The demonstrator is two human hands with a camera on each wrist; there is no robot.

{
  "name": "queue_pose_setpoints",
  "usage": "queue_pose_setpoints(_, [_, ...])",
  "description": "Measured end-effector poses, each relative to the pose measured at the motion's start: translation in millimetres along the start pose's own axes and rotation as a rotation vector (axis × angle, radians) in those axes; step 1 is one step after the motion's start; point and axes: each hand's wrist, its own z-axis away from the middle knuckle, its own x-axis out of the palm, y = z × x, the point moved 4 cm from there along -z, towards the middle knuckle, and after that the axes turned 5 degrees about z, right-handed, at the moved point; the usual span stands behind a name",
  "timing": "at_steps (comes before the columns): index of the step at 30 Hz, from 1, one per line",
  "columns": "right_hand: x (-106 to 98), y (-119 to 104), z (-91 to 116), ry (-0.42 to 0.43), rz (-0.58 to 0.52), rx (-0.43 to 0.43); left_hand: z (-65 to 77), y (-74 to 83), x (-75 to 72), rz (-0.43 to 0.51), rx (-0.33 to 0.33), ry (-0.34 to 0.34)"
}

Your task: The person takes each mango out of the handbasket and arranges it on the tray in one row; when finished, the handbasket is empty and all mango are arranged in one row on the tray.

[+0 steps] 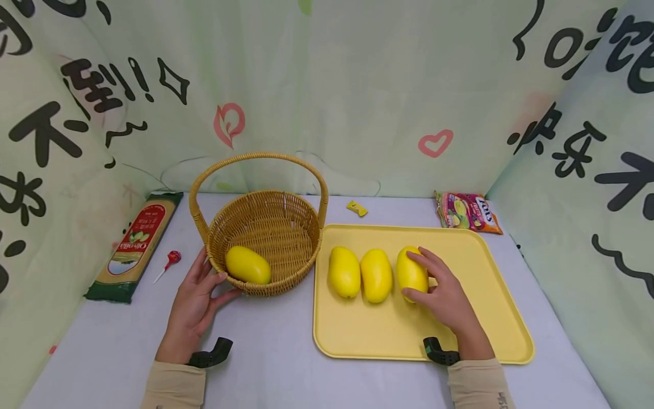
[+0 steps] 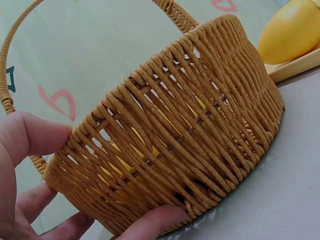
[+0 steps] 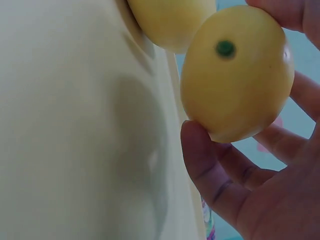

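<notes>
My right hand (image 1: 444, 292) holds a yellow mango (image 1: 411, 272) between thumb and fingers over the yellow tray (image 1: 480, 318). In the right wrist view the held mango (image 3: 235, 80) shows a green stem spot, and a shadow falls on the tray beside it. Two more mangoes lie on the tray: one in the middle (image 1: 376, 275), one toward its left edge (image 1: 344, 271). My left hand (image 1: 194, 309) grips the near left side of a wicker basket (image 1: 276, 210), fingers at the rim and thumb low on the wall (image 2: 200, 120). One mango (image 1: 248, 264) lies inside the basket.
Left of the basket are a green and tan packet (image 1: 135, 244) and a red lollipop (image 1: 174, 258). Behind the tray lie a small yellow candy (image 1: 357, 208) and a purple snack bag (image 1: 466, 212). Printed curtains (image 1: 378, 102) enclose the white table (image 1: 276, 352).
</notes>
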Motion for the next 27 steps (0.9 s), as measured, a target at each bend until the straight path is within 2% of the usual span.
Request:
queue_pose_setpoints(10, [5.2, -0.6, -0.3, -0.008, 0.089, 0.004, 0.1, -0.1, -0.1, 0.003, 0.003, -0.004])
queue_pose_setpoints(18, [7.0, -0.4, -0.4, -0.025, 0.125, 0.031, 0.4, -0.2, 0.4, 0.006, 0.005, -0.01])
queue_pose_setpoints(27, [6.6, -5.4, -0.2, -0.026, 0.145, 0.01, -0.1, -0.4, -0.1, 0.01, 0.004, -0.008])
